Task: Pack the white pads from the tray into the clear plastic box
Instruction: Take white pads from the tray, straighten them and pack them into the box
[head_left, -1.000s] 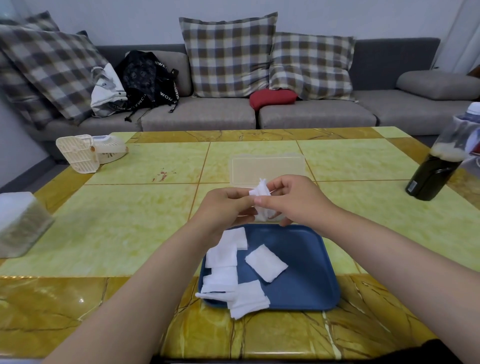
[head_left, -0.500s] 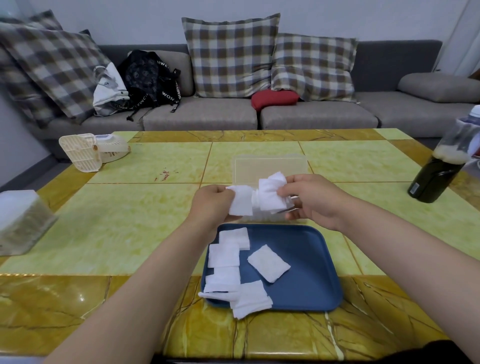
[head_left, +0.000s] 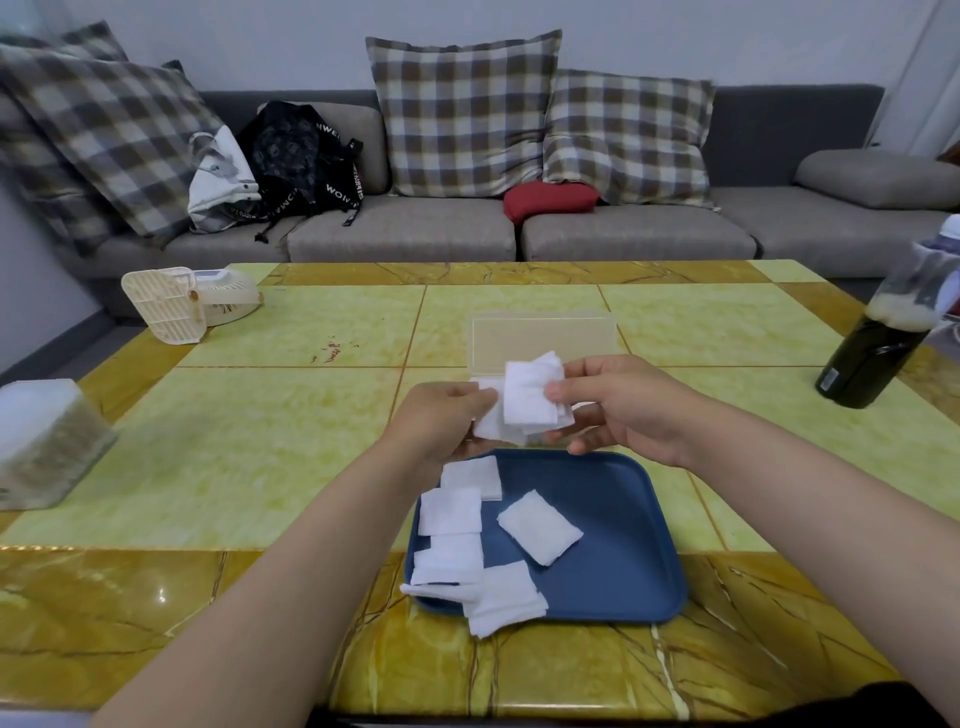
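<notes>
Several pads (head_left: 530, 397) sit pinched between my left hand (head_left: 441, 421) and right hand (head_left: 618, 410), just above the box (head_left: 543, 338). I'd square their edges before lowering; more wait on the tray (head_left: 623, 545).

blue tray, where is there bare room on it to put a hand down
The flat blue plastic tray is bare across its right half, from the lone tilted white square pad to the right rim. Its left edge is crowded: overlapping white pads run front to back, some overhanging the near left corner.
</notes>
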